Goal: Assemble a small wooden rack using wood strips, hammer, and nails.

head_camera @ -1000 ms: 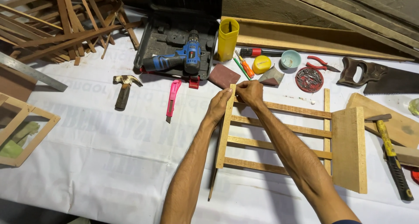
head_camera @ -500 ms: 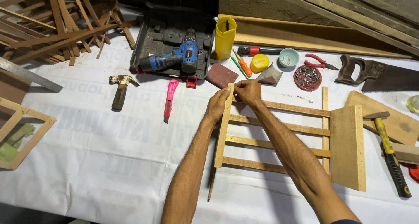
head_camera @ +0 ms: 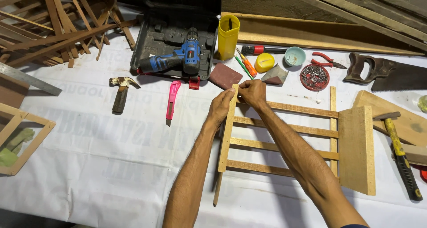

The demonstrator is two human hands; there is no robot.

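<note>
A small frame of wooden slats point(head_camera: 284, 143) lies flat on the white sheet, several cross slats running between two side strips. A wooden block point(head_camera: 357, 149) rests against its right side. My left hand point(head_camera: 221, 107) grips the top of the left side strip point(head_camera: 227, 134) from the left. My right hand point(head_camera: 252, 93) pinches the same top end from the right, over the topmost cross slat. A thinner stick point(head_camera: 217, 190) pokes out below the strip's lower end.
Behind the hands lie a brown sanding block point(head_camera: 225, 75), a pink utility knife point(head_camera: 171, 100), a claw hammer point(head_camera: 121, 91), a blue drill point(head_camera: 175, 59) in its open black case, a yellow container point(head_camera: 228, 37), a tin of nails point(head_camera: 314, 76), a handsaw point(head_camera: 384, 72) and a yellow-handled hammer point(head_camera: 401, 154). Loose slats point(head_camera: 58, 23) pile up far left.
Both hands stay on the top end of the left side strip; they and the frame appear to have barely shifted, and the view has moved a little.
</note>
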